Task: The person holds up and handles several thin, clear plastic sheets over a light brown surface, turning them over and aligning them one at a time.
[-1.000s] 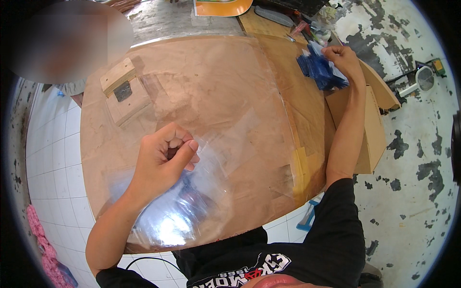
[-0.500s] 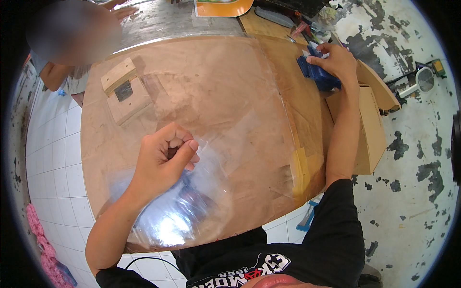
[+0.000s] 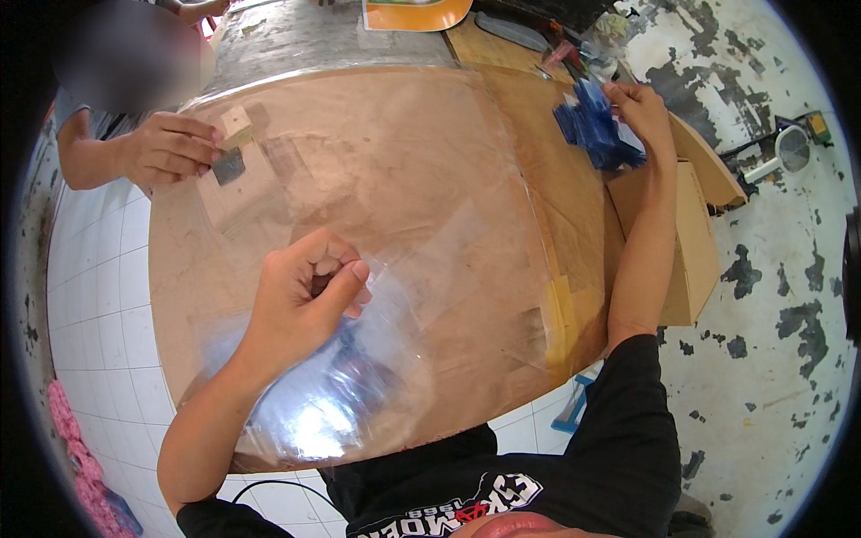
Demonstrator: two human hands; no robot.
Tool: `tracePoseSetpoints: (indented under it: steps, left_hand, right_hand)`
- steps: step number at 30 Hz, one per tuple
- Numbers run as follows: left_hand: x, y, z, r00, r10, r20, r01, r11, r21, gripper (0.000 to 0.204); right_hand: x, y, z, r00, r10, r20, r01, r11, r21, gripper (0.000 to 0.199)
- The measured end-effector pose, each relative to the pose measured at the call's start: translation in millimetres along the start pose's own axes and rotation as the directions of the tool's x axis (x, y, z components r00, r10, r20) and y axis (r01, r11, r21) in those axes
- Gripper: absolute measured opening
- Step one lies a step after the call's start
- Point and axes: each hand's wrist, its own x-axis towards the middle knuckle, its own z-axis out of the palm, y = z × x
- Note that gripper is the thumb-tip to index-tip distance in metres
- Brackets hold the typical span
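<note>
Left hand (image 3: 300,300) pinches clear plastic sheet (image 3: 404,269); right hand (image 3: 641,112) touches blue bundle (image 3: 596,130).

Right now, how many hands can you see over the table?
3. The left hand is fisted on the clear plastic sheet; the right hand reaches the blue pile; another person's hand holds a wooden block. Others may be hidden.

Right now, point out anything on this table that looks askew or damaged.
The clear plastic sheet under the left hand lies crumpled near the table edge. The blue pile by the right hand looks untidy.
</note>
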Motion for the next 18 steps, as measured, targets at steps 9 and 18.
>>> tracePoseSetpoints:
  steps: [9, 18]
  left_hand:
    - [0, 1, 0, 1.000, 0.004, -0.008, -0.004, 1.000, 0.009, 0.011]
    - [-2, 2, -2, 1.000, -0.020, -0.003, 0.020, 1.000, 0.014, 0.010]
  right_hand:
    - [-22, -36, 2, 0.986, -0.165, -0.010, 0.149, 0.911, -0.385, 0.035]
    - [-10, -23, 8, 0.978, -0.208, 0.024, 0.203, 0.914, -0.352, 0.031]
